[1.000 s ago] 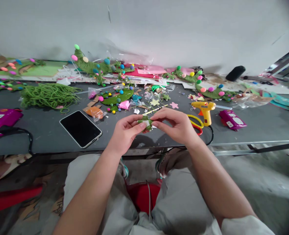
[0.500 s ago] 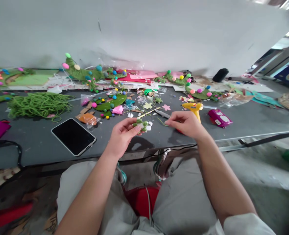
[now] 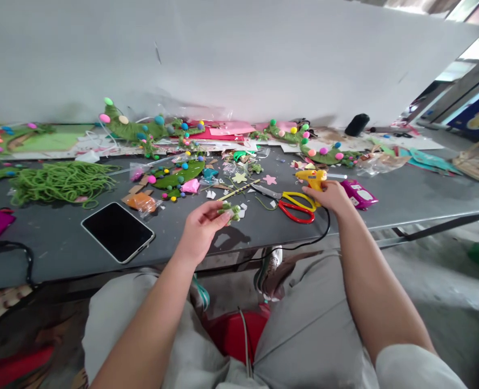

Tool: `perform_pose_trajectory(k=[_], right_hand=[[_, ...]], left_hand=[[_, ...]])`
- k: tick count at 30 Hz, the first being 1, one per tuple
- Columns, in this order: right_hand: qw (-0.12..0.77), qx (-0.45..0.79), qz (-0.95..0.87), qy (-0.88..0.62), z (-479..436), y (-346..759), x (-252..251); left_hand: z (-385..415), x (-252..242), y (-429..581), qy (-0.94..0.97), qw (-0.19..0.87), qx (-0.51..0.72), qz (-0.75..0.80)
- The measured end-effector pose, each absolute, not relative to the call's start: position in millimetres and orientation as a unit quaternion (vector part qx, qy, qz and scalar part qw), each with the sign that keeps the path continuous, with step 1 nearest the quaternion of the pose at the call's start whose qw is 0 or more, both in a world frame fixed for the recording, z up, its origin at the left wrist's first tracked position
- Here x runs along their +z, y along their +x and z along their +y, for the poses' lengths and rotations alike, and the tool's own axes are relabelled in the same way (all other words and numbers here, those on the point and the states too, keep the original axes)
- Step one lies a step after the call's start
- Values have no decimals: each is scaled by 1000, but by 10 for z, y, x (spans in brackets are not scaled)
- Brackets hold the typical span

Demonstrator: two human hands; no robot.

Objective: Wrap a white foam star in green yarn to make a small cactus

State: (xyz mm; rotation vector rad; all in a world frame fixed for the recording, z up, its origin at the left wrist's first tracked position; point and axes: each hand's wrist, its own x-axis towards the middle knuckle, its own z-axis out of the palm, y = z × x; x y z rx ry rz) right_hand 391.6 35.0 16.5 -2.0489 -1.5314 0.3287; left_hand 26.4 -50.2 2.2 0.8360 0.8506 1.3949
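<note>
My left hand (image 3: 202, 227) pinches a small green yarn-wrapped piece (image 3: 232, 210) with pale tips, above the table's front part. My right hand (image 3: 329, 195) is closed round the handle of a yellow hot glue gun (image 3: 310, 177), which lies on the table with a clear glue stick poking out behind. Beside that hand rest scissors (image 3: 298, 208) with one red and one yellow handle loop, blades pointing left. A short green yarn strand (image 3: 264, 203) and a patterned pencil-like stick (image 3: 239, 190) lie between my hands.
A phone (image 3: 118, 232) and a heap of green yarn (image 3: 63, 182) lie at left. Pom-pom-covered green shapes (image 3: 134, 127) line the back by the wall. A purple packet (image 3: 359, 194) lies right of the glue gun. The gun's black cord (image 3: 323, 235) hangs over the front edge.
My right hand has moved right, from above the scissors to the glue gun's handle, uncovering the scissors. My left hand still holds the green piece, slightly lower in view.
</note>
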Motion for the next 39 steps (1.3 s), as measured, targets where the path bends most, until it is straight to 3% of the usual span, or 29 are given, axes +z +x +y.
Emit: perform_pose_trajectory(k=[5, 8, 11, 16, 39], right_hand=[[381, 150, -597, -690, 136, 3556, 294], [491, 367, -591, -524, -165, 3265, 378], [471, 458, -609, -444, -403, 2952, 387], [414, 500, -658, -383, -577, 2611, 363], [416, 457, -671, -411, -609, 2483, 345]], left_hand=[[-497, -15, 267, 354, 611, 603, 372], [-501, -38, 239, 351, 610, 603, 375], [-506, -30, 216, 346, 603, 610, 379], [-517, 22, 201, 342, 599, 623, 369], [-559, 31, 136, 351, 545, 654, 390]])
